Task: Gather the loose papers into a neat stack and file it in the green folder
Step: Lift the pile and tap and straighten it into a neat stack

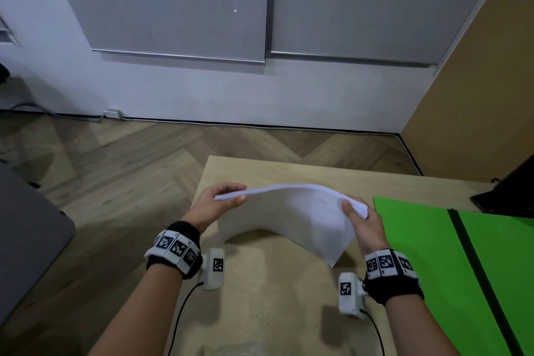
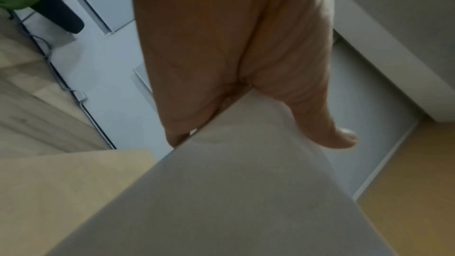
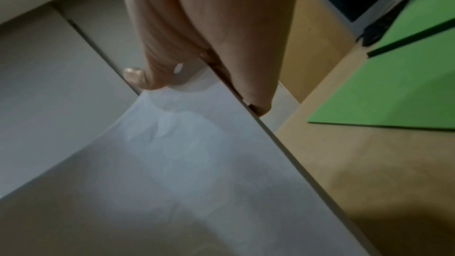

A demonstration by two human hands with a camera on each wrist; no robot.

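A person is holding a stack of thin white papers (image 1: 291, 211) above a pale wooden table (image 1: 274, 298), the left hand (image 1: 215, 205) and right hand (image 1: 365, 225) each pinching an opposite end between thumb and fingers, so the limp sheets are arching upward in the middle. The gathering step appears to be finishing. Next, the edges likely need squaring before the stack is carried to the flat, matte green folder (image 1: 427, 254) lying open just beyond the right fingers.
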